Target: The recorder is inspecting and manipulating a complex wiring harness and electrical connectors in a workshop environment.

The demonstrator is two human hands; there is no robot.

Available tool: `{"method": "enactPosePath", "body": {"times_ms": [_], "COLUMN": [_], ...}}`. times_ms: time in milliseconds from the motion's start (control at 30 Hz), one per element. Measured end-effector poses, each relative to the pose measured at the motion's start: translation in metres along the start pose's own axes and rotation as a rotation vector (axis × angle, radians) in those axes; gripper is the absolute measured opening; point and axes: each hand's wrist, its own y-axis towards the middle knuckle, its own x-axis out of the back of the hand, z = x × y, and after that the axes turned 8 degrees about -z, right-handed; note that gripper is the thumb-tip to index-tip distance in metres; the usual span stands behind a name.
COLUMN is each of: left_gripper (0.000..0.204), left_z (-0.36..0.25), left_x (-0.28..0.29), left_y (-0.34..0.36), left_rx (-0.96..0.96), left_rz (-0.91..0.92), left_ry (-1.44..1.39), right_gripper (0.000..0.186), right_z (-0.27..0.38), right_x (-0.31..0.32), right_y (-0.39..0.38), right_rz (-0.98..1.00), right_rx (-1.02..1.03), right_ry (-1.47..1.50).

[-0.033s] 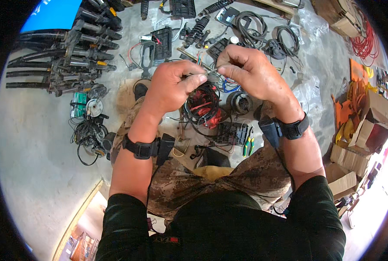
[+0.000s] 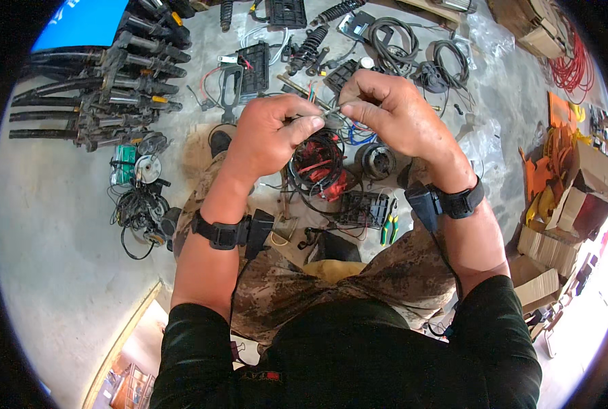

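Matt grey concrete floor [image 2: 52,225] lower left, glossy black rubber cable coils [image 2: 392,48] up top, crinkled clear plastic sheet [image 2: 488,41] upper right, rough brown cardboard boxes [image 2: 542,249] at right.

Our left hand [image 2: 270,140] and right hand [image 2: 392,112] meet over a crowded floor: below them a coil of red and black wires [image 2: 317,163], a round motor part [image 2: 375,160] and a black connector block [image 2: 363,208] leave no gap. We see bare concrete [image 2: 58,238] only to the far left, past the row of handlebar tubes [image 2: 99,88]; cardboard boxes [image 2: 549,252] block the right
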Motion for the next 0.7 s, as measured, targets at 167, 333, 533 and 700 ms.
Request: {"method": "enactPosePath", "body": {"times_ms": [167, 333, 533, 700], "left_gripper": [0.011, 0.011, 0.012, 0.012], "left_z": [-0.004, -0.005, -0.003, -0.003], "left_x": [-0.001, -0.002, -0.001, -0.002], "left_y": [0.0, 0.001, 0.001, 0.001], "left_rx": [0.031, -0.018, -0.057, -0.041], "left_rz": [-0.006, -0.045, -0.041, -0.047], "left_ry": [-0.027, 0.045, 0.062, 0.029], "right_gripper": [0.019, 0.039, 0.038, 0.026], "right_z": [-0.006, 0.001, 0.004, -0.006], "right_x": [0.005, 0.004, -0.004, -0.006], "right_y": [0.001, 0.004, 0.004, 0.002], "right_rz": [0.091, 0.105, 0.071, 0.025], "right_rx": [-0.089, -0.333, -0.214, -0.17], "right_ry": [0.14, 0.128, 0.078, 0.088]}}
